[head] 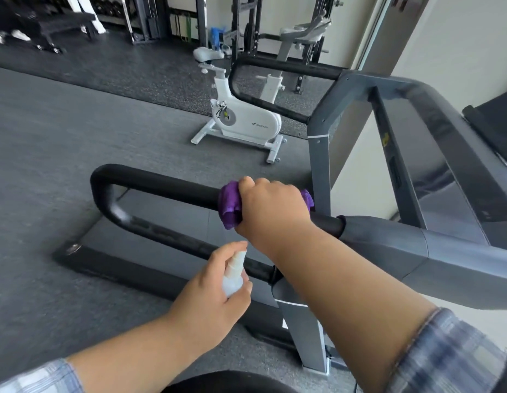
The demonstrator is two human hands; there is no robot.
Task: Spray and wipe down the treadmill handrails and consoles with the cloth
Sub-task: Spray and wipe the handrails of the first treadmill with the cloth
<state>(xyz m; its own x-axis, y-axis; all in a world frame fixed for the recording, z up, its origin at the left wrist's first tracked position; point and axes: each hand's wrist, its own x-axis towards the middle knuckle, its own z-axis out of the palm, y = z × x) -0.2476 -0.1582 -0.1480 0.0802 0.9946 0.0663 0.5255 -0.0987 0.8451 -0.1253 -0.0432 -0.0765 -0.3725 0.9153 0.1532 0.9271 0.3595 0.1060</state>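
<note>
A purple cloth [229,207] is wrapped round the black padded near handrail [161,185] of the treadmill. My right hand [270,207] grips the cloth and the rail together, close to where the padding meets the grey frame [388,236]. Below it, my left hand [212,293] holds a small clear spray bottle [232,275] upright, a finger on its nozzle, beside the rail's lower bar. The far handrail [286,66] loops at the upper middle. The console [496,123] shows partly at the right edge.
A white exercise bike [246,120] stands on the grey floor beyond the treadmill. Black racks and weight machines [246,26] line the back wall. The treadmill's black side rail [119,268] lies low at the left. A white wall is at the right.
</note>
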